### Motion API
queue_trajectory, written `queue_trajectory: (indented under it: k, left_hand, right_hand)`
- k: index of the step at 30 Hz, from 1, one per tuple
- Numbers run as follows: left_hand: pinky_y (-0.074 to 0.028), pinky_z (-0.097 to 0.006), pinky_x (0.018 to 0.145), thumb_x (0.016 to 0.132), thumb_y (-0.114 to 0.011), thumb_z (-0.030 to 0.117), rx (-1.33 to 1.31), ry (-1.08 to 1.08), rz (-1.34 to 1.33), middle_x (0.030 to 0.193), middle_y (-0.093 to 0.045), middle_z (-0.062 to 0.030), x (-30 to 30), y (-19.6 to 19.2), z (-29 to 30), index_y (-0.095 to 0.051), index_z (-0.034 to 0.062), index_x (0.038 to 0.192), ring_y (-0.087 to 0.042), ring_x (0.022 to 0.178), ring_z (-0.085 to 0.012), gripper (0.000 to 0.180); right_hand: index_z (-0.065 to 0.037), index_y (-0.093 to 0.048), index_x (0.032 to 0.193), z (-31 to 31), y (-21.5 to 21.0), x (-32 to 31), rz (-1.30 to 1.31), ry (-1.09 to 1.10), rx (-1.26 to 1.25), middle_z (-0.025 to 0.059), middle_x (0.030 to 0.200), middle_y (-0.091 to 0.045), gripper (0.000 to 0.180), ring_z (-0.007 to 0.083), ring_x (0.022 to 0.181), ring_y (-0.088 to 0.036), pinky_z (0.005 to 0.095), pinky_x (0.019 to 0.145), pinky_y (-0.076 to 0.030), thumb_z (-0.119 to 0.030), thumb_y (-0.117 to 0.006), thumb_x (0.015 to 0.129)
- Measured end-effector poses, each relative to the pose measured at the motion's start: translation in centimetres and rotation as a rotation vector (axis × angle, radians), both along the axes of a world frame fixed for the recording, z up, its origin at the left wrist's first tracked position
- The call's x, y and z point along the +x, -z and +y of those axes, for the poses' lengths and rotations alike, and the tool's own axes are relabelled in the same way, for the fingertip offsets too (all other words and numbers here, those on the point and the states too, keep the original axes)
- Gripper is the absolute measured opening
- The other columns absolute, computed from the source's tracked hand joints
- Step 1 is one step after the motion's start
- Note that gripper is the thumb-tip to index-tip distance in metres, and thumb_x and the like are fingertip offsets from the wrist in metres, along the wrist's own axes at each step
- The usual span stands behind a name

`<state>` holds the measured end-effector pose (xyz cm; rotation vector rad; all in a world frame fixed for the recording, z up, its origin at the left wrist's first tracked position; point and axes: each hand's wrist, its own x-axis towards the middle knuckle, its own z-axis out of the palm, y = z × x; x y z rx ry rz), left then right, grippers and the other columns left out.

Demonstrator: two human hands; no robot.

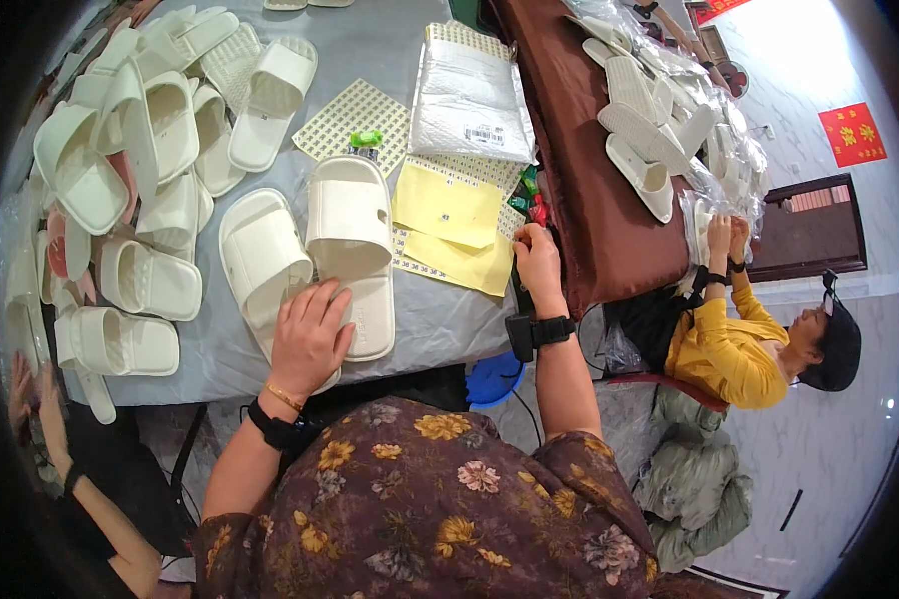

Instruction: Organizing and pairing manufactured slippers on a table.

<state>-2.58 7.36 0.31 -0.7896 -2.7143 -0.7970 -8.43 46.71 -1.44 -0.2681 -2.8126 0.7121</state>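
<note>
- Cream-white slide sandals fill this grey table (449, 319); take the pair of slippers (310, 250) lying side by side at its near edge as the landmark.
- Left hand (310, 334) lies flat, fingers spread and loose, on the near ends of that pair, pressing them down without gripping anything.
- Right hand (537, 262) is to the right of the pair, at the table's edge just past the yellow sheets (448, 225); its fingers curl inward, but I cannot tell whether they pinch anything.
- Sticker sheets (355, 115) printed with small squares lie just beyond the pair, with a padded white mailer (469, 100) further right and small red and green bits (529, 195) beside the yellow sheets.
- A heap of slippers (135, 170) more lies left of the pair.
- To do this step well, in my judgement, keep the left palm steady so the pair stays aligned, and bring anything from the right side across low, clear of the yellow sheets.
- Far right of the pair, beyond a brown cloth (589, 200), a co-worker in a yellow top (734, 349) handles bagged slippers (659, 120); another person's hands (35, 399) show at the lower left.
</note>
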Motion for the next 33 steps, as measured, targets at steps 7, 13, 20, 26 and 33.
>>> queue_trajectory:
  k: [7,13,20,26,33]
  left_hand:
    - [-0.039,-0.043,0.100,0.083,-0.068,0.019,0.001,0.005,-0.006,0.129,-0.056,-0.0132,-0.1,-0.1,0.1,-0.059,0.0034,0.125,-0.052,0.119,-0.0312,0.045]
    - [-0.039,-0.043,0.101,0.084,-0.067,0.019,-0.003,-0.003,0.004,0.129,-0.057,-0.0128,0.0,0.1,0.1,-0.059,0.0039,0.125,-0.053,0.119,-0.0309,0.045]
    - [-0.038,-0.044,0.102,0.084,-0.067,0.019,-0.009,-0.002,0.013,0.129,-0.057,-0.0128,0.0,0.0,0.1,-0.059,0.0045,0.125,-0.052,0.119,-0.0308,0.044]
    - [-0.039,-0.043,0.101,0.084,-0.067,0.019,-0.015,-0.004,0.013,0.128,-0.057,-0.0131,0.0,0.0,0.1,-0.059,0.0046,0.125,-0.053,0.119,-0.0308,0.044]
    - [-0.038,-0.043,0.101,0.084,-0.067,0.019,-0.017,-0.004,0.006,0.128,-0.057,-0.0129,-0.1,0.0,0.1,-0.059,0.0045,0.125,-0.053,0.119,-0.0303,0.044]
  right_hand:
    - [-0.007,-0.060,0.095,0.2,0.1,0.0,-0.017,-0.023,0.068,0.0154,0.092,-0.060,0.012,0.0363,0.087,-0.061,0.0442,0.075,-0.050,-0.006,-0.064,0.083]
    - [-0.006,-0.060,0.095,0.3,0.3,-0.1,0.012,-0.029,-0.016,0.0165,0.093,-0.060,0.012,0.0376,0.088,-0.060,0.0450,0.076,-0.050,-0.005,-0.064,0.083]
    - [-0.003,-0.060,0.094,0.6,0.4,-0.2,0.002,-0.034,0.028,0.0166,0.089,-0.061,0.013,0.0342,0.086,-0.062,0.0413,0.076,-0.050,-0.002,-0.064,0.082]
    - [-0.002,-0.061,0.095,0.4,-0.4,-0.4,-0.039,-0.034,-0.016,0.0163,0.089,-0.062,0.014,0.0325,0.084,-0.062,0.0400,0.075,-0.051,-0.003,-0.065,0.082]
    - [0.000,-0.066,0.091,0.8,-0.9,-0.9,0.026,-0.068,0.000,0.0158,0.083,-0.066,0.011,0.0276,0.075,-0.066,0.0357,0.071,-0.052,-0.004,-0.066,0.081]
